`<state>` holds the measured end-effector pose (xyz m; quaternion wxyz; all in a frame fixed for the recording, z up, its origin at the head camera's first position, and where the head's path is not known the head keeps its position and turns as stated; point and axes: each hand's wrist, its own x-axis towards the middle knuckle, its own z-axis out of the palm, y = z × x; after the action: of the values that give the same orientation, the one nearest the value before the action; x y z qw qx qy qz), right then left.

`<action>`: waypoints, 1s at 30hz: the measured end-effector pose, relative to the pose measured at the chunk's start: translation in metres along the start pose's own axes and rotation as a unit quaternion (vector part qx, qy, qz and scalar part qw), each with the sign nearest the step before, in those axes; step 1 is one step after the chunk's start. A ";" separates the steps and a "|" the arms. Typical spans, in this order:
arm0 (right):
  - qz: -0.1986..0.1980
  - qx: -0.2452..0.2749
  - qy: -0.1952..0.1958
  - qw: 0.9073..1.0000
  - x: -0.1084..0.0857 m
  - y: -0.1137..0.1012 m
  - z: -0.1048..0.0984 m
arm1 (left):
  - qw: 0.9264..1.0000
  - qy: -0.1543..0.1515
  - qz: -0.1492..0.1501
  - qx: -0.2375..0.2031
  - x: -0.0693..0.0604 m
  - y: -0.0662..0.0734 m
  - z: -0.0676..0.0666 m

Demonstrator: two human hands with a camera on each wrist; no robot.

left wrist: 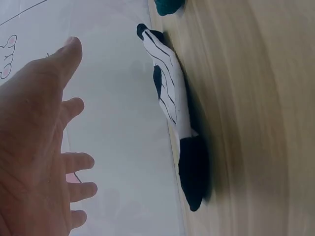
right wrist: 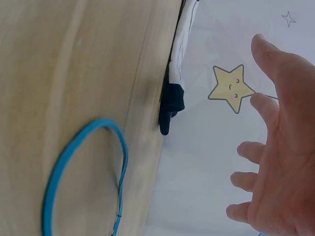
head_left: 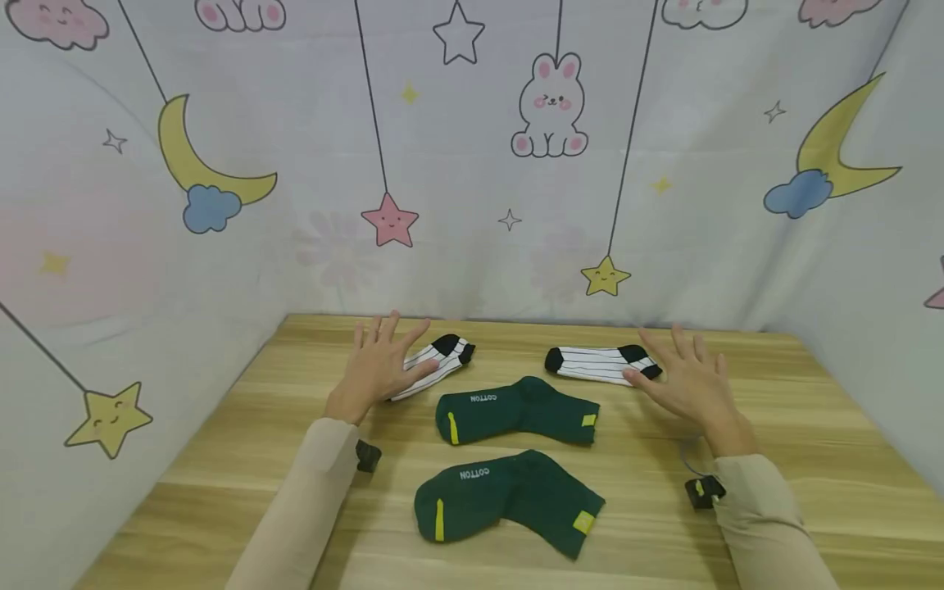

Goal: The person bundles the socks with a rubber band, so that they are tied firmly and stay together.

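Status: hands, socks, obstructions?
Left hand and right hand open, empty. White, black-striped fabric socks and dark green fabric socks lie ungripped. Blue cable loop near right wrist, possible snag.

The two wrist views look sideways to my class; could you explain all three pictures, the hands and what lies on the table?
There is no robot: these are a person's bare left hand and right hand. The wide picture comes from a head-worn camera looking forward and down. The others come from a left wrist camera and a right wrist camera, so the wood-grain table appears turned on its side. On it lie a nearer green sock, a farther green sock, and beyond them a left striped sock and a right striped sock. Neither hand holds anything; both are raised, fingers apart.
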<state>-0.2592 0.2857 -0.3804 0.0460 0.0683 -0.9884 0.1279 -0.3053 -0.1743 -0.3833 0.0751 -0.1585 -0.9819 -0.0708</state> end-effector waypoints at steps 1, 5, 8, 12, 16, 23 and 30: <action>0.000 0.002 0.000 1.000 0.000 -0.001 0.001 | 1.000 0.000 0.000 0.003 0.000 0.000 0.000; 0.002 0.001 -0.003 1.000 0.000 -0.004 0.000 | 1.000 -0.004 0.001 0.014 0.000 0.003 0.000; 0.003 0.003 -0.005 1.000 0.001 -0.007 -0.002 | 1.000 -0.001 0.004 0.026 0.001 0.006 -0.002; 0.000 -0.002 -0.011 1.000 0.002 -0.011 -0.004 | 0.999 0.001 0.009 0.035 0.000 0.011 -0.005; -0.011 -0.017 -0.014 1.000 0.001 -0.013 -0.003 | 0.999 0.000 0.022 0.033 0.000 0.017 -0.004; -0.044 -0.005 -0.014 0.999 -0.001 -0.021 -0.008 | 0.998 -0.001 0.037 0.046 0.000 0.026 -0.005; -0.098 0.024 -0.013 0.995 -0.001 -0.030 -0.015 | 0.997 0.007 0.065 0.041 -0.002 0.034 -0.011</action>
<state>-0.2522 0.2607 -0.3584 0.0439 0.1673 -0.9741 0.1455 -0.2914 -0.1445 -0.3685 0.0931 -0.2178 -0.9712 -0.0270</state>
